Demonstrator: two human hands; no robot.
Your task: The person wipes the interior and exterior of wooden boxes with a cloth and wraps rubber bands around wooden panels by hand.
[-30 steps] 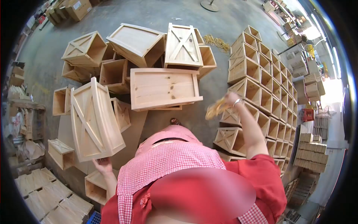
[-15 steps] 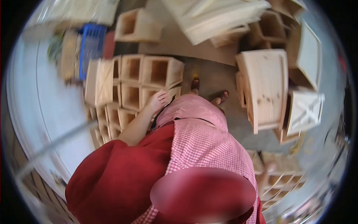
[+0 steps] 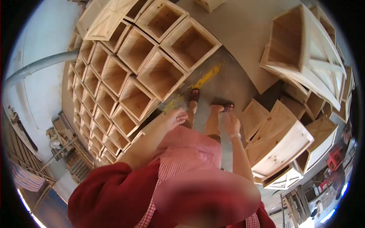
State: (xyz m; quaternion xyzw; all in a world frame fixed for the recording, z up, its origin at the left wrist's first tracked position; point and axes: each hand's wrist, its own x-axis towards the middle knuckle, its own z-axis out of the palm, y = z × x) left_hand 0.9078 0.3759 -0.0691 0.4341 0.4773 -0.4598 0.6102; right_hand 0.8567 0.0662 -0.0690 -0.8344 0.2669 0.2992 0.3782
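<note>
Head view, clock positions read from the wearer's checked apron point(image 3: 188, 161). The left hand point(image 3: 178, 117) is at 12 o'clock, near the lower edge of the crate stack point(image 3: 163, 76); its fingers are partly spread and gently bent, with nothing visible in their hold. The right hand point(image 3: 232, 124) is at 2 o'clock, a pale band point(image 3: 235, 135) around its wrist. Its fingers are blurred, so their opening, and any hold, cannot be told.

The crate stack fills 9 to 12 o'clock: rectangular, open-mouthed boxes of pale, knotted softwood, set edge to edge in rows, hollow interiors showing. A crate with X-shaped bracing point(image 3: 110, 19) bounds its top at 11 o'clock.

At 3 o'clock, just beside the right forearm, a tilted crate point(image 3: 279, 138) shows flat, smooth-faced planks. Beyond it, toward 2 o'clock, a larger braced crate point(image 3: 304, 53) lies tilted, its deep mouth exposed and its edges straight.

At 1 o'clock lies a flat brown sheet point(image 3: 243, 41), matte and straight-edged. Dark strapped sandals point(image 3: 228, 108) stand on grey floor with a worn yellow mark point(image 3: 207, 77).
</note>
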